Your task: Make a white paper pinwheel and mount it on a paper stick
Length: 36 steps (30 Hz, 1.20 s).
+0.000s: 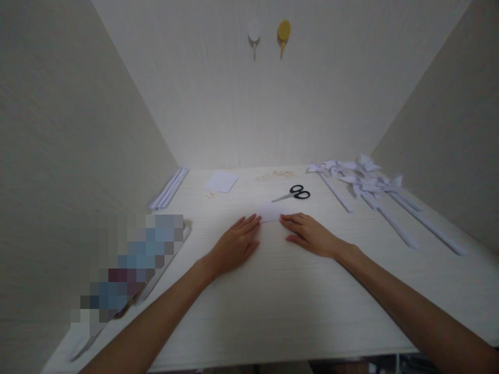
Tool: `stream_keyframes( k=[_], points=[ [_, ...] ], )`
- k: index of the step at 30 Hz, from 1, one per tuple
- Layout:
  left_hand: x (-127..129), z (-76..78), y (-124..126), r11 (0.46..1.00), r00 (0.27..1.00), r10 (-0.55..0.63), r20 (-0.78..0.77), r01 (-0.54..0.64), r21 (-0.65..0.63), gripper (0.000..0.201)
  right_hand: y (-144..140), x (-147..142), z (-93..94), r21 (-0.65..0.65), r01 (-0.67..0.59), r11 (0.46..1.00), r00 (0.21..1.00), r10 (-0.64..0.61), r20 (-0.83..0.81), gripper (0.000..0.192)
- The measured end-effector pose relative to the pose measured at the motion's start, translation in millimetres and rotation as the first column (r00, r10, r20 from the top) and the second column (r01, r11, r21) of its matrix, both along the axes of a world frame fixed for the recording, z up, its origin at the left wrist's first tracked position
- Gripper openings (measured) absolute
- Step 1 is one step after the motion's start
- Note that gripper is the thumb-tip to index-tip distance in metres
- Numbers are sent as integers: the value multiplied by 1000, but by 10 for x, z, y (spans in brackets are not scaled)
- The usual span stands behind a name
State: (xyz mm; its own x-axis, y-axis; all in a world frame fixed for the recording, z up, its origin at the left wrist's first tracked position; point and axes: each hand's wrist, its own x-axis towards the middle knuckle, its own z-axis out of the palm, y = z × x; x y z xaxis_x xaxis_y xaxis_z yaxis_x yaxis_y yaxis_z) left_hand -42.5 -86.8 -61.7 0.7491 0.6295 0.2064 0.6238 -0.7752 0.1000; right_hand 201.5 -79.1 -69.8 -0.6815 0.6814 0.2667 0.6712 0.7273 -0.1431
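Looks like a home craft corner, w/ a pale wood-grain desk (273, 291) boxed in by plain cream walls. Black-handled scissors (293, 194) at frame centre, white folded-paper pinwheels on rolled paper sticks (366, 182) upper right, white rolled paper tubes (169, 188) at left, two plastic wall hooks, white & yellow (268, 34), top centre.

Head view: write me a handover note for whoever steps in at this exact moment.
Left hand: flat on the table, fingertips at the left edge of the small paper. Holds nothing.
Right hand: flat, fingertips at the paper's right edge. Holds nothing.
Scissors: lying just behind the paper, untouched.
Spare sheet: back left. Rolled sticks: against the left wall.
Done: several pinwheels on sticks lie at the right.
Left: the paper under the fingertips looks uncut and not yet shaped.
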Motion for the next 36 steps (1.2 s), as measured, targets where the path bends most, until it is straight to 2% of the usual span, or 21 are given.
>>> stream_keyframes(
  k=[3, 5, 13, 18, 23, 29, 33, 36],
  points=[
    [84, 35, -104, 963, 972, -237, -4, 234, -131, 46, -1, 3, -2, -16, 10, 1000, 1000, -10, 1, 46],
    [131, 43, -155, 951, 965, -263, -23, 255, -177, 52, -4, 0, -5, -20, 15, 1000, 1000, -15, 12, 47],
    [224, -15, -121, 986, 993, -80, -86, 66, -156, 63, -30, -12, -4, -8, 14, 1000, 999, -14, 43, 50],
    [276, -26, -89, 991, 994, -29, -110, 14, -135, 65, -39, -22, 5, -12, 31, 999, 998, -30, 51, 50],
    [313, -30, -86, 990, 998, 14, -67, -23, -141, 61, -35, -20, 1, -19, 37, 999, 997, -35, 75, 52],
    [133, -58, -18, 991, 993, 112, 23, -110, -72, 53, -35, -12, -2, -24, 31, 999, 998, -30, 54, 51],
    [-30, -39, -22, 985, 986, 167, -16, -167, -33, 46, -24, -8, -21, -32, 31, 999, 999, -30, 41, 49],
    [-54, -40, -51, 982, 982, 188, -29, -189, -23, 47, -8, 7, -43, -37, 35, 999, 998, -33, 46, 51]
  ],
)
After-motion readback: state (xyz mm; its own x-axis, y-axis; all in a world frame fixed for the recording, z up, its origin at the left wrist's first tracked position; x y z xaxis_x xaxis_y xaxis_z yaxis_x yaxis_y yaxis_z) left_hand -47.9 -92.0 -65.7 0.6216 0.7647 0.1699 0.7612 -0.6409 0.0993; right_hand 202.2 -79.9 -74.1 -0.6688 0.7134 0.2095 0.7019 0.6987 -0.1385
